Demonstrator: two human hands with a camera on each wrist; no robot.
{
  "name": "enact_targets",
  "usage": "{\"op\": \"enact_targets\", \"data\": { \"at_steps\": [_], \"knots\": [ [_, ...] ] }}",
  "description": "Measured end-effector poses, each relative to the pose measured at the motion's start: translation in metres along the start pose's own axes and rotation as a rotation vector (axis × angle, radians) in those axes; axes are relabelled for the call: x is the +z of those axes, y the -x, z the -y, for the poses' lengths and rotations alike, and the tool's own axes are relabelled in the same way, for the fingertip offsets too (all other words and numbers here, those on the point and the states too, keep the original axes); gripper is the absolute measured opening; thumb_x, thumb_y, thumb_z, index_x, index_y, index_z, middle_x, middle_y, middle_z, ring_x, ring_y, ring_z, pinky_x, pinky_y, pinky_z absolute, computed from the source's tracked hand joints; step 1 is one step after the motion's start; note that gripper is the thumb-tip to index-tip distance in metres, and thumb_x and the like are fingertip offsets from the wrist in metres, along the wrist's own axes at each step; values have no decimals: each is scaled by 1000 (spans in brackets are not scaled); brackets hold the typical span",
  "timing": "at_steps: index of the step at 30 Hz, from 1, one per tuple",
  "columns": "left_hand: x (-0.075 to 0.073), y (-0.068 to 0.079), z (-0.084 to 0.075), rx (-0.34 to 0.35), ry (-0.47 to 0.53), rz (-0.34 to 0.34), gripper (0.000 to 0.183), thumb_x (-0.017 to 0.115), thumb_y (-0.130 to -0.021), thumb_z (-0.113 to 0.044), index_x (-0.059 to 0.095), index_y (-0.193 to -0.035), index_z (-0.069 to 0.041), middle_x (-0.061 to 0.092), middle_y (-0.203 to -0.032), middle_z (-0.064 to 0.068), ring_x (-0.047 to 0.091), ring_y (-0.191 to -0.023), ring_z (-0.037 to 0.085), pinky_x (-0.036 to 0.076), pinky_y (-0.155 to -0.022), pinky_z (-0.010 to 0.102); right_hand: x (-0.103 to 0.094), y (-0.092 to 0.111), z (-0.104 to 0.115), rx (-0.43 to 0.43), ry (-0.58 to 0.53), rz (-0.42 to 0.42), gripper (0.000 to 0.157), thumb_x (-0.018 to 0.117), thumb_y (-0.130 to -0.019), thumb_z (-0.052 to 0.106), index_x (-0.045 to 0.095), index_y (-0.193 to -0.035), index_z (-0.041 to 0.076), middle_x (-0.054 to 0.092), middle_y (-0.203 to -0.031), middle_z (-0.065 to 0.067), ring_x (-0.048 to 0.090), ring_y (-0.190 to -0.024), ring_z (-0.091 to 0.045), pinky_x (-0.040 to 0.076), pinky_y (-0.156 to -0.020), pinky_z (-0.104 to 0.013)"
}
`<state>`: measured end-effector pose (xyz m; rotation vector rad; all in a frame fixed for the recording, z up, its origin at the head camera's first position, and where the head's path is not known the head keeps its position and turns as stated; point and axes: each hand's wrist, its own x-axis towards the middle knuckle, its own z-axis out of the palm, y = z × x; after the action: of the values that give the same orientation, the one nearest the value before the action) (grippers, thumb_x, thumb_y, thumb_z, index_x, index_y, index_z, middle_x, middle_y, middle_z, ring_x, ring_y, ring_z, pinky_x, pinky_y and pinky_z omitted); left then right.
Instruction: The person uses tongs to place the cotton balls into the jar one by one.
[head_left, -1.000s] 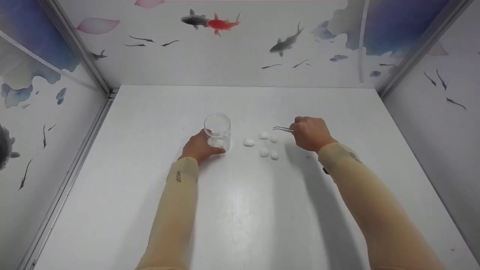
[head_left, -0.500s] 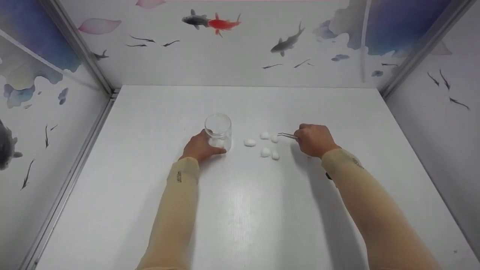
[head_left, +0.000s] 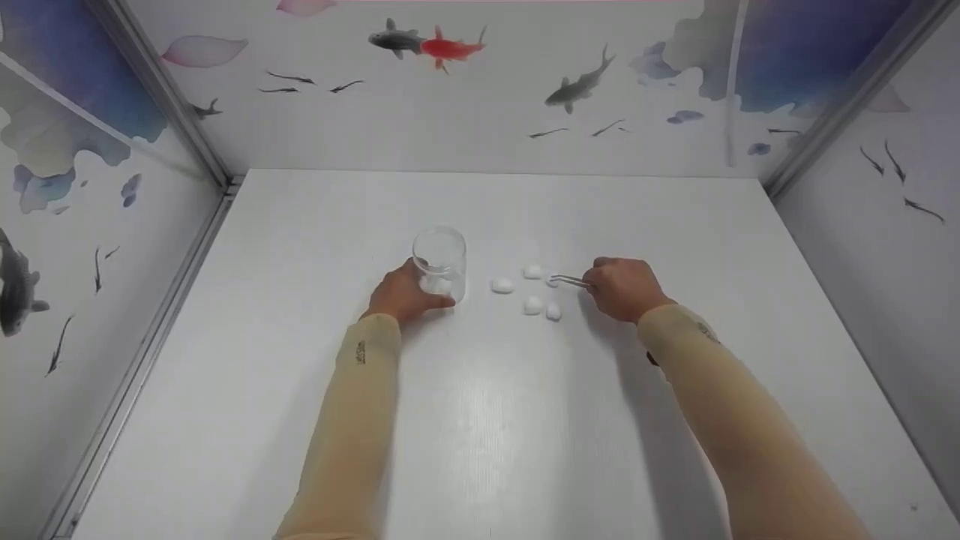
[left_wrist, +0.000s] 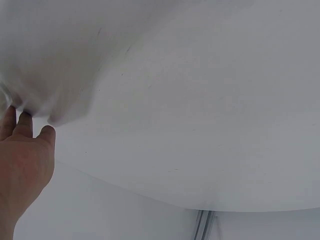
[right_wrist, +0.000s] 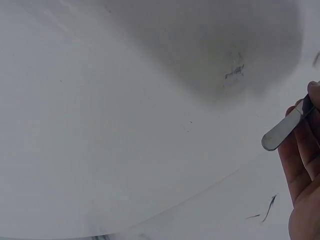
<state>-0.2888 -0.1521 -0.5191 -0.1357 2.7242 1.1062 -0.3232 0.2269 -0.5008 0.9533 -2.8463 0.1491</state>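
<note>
My left hand [head_left: 403, 294] grips the lower part of a clear glass jar [head_left: 441, 259], thumb across its front. White lumps like cotton balls show through the jar's wall near the bottom. My right hand [head_left: 626, 289] pinches metal tweezers [head_left: 574, 281], whose bent tips overlap a small white cotton ball [head_left: 551, 282] in the head view. Close by lie other cotton balls, one at the left [head_left: 502, 286] and several more around it. In the right wrist view the tweezers' rounded end [right_wrist: 280, 134] sticks out past the fingers. Only the jar's edge [left_wrist: 4, 98] shows in the left wrist view.
Everything stands on a white table [head_left: 480, 420]. Upright panels printed with fish and leaves enclose it at the back [head_left: 480, 112], left and right, with metal posts [head_left: 214, 161] at the corners.
My right hand has moved down toward the cotton balls, bringing the tweezers' tips from above the group onto the small one at its right. The left hand still holds the jar in place.
</note>
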Motion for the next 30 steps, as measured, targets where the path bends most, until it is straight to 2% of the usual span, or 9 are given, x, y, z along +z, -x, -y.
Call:
{"op": "enact_targets", "data": {
  "at_steps": [6, 14, 23, 30],
  "knots": [
    [2, 0, 0, 16, -3, 0, 103, 88, -72, -47, 35, -155, -15, 47, -150, 7, 40, -140, 29, 31, -116, 46, 6, 3, -1, 31, 5, 4, 8, 73, -88, 5, 80, -92, 7, 66, -78, -5, 63, -66, -21, 57, -62, -40],
    [1, 0, -1, 33, 3, 7, 103, 88, -73, -47, 35, -154, -14, 49, -149, 7, 42, -138, 29, 31, -115, 46, 8, 2, 1, -5, 31, -61, 9, 72, -86, 2, 78, -83, 6, 64, -73, -5, 60, -60, -21, 55, -55, -40],
    [0, -2, 0, 18, -14, 3, 101, 88, -72, -48, 39, -152, -14, 51, -147, 8, 44, -137, 30, 33, -115, 45, -1, 1, -1, -14, 65, -89, 11, 69, -86, 1, 78, -82, 7, 62, -72, -5, 60, -59, -23, 52, -49, -42],
    [0, -1, 1, 30, -11, 8, 100, 88, -73, -47, 38, -152, -12, 51, -147, 9, 44, -137, 30, 33, -115, 46, -9, 1, -4, -10, 54, -73, 12, 68, -87, 0, 79, -87, 6, 66, -77, -7, 63, -63, -23, 56, -54, -41]
  ]
}}
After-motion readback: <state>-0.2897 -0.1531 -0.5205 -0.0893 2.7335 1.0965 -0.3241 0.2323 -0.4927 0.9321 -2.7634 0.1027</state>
